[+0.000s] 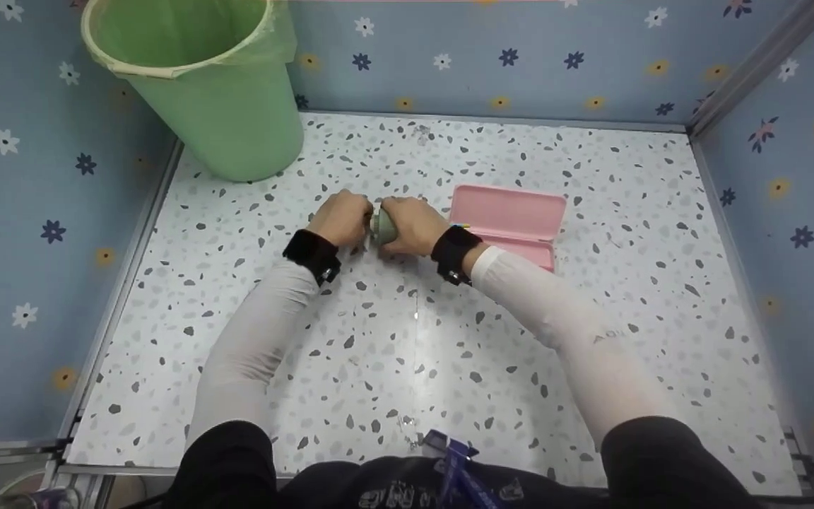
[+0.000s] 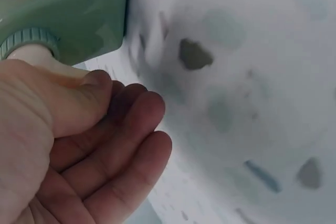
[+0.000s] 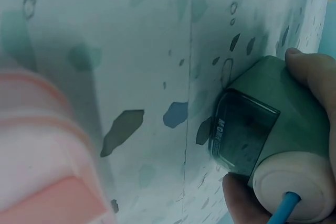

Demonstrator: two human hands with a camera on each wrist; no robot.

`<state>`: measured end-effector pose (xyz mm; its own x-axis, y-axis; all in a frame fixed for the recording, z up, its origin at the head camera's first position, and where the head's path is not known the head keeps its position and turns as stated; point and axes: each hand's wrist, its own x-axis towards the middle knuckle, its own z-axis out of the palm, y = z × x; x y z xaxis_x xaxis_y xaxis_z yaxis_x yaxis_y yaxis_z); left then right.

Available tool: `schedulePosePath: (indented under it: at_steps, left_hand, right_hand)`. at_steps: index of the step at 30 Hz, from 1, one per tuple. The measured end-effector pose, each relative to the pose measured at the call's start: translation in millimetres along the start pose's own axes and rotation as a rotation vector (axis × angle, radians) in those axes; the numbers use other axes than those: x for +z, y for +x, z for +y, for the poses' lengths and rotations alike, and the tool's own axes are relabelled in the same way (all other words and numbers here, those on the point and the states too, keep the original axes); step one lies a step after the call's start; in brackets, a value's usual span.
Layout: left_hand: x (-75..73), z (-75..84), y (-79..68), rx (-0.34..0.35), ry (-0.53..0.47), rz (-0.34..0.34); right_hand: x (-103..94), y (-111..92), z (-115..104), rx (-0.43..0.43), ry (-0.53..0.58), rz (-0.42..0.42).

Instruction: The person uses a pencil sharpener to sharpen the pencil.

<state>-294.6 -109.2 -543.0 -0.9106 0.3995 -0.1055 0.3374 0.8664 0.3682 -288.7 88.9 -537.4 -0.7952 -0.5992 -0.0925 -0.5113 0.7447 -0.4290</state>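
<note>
A green desktop pencil sharpener (image 1: 385, 227) stands on the speckled table between the two hands. My right hand (image 1: 417, 226) grips its body, the thumb on one side and fingers on the other. From the cream disc on its front sticks a blue pencil (image 3: 285, 209), seen in the right wrist view; the rest of it is cut off there. On the opposite side, a cream crank (image 2: 39, 56) comes out of a ribbed green collar. My left hand (image 1: 342, 219) pinches the crank's end between thumb and curled forefinger, which partly hide it.
Just right of the right hand lies an opened pink pencil case (image 1: 509, 211), its lid leaning back. A tall green bin (image 1: 251, 120) with a liner stands at the back left corner. Flower-patterned panels (image 1: 435, 63) wall the table on the back and sides.
</note>
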Motion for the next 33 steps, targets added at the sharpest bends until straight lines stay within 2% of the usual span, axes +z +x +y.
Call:
schedulePosePath:
  at_steps: [6, 9, 14, 20, 27, 29, 33]
  left_hand:
    - [-12.2, 1.2, 8.1, -0.007, 0.069, -0.032]
    - [-18.9, 1.6, 9.9, 0.018, 0.096, -0.028]
    - [-31.3, 3.0, 6.7, 0.051, 0.089, -0.021]
    - [-45.9, 4.5, 2.5, 0.066, 0.051, -0.044]
    - [-51.5, 13.7, -10.8, 0.145, 0.062, -0.006]
    - [-53.6, 17.4, -17.0, 0.147, 0.067, -0.004]
    - [-54.9, 24.3, -28.8, 0.136, 0.068, -0.043]
  right_hand:
    - [-1.4, 0, -3, 0.016, -0.018, 0.001]
    - [-1.8, 0, -4, 0.018, -0.020, 0.001]
    - [-2.2, 1, -6, 0.016, -0.009, -0.017]
    - [-3.1, 3, -7, 0.028, -0.017, -0.015]
    - [-3.2, 3, -3, 0.050, -0.008, -0.025]
    - [-3.3, 3, -3, 0.053, -0.002, -0.023]
    - [-2.7, 2, -4, 0.056, 0.019, -0.020]
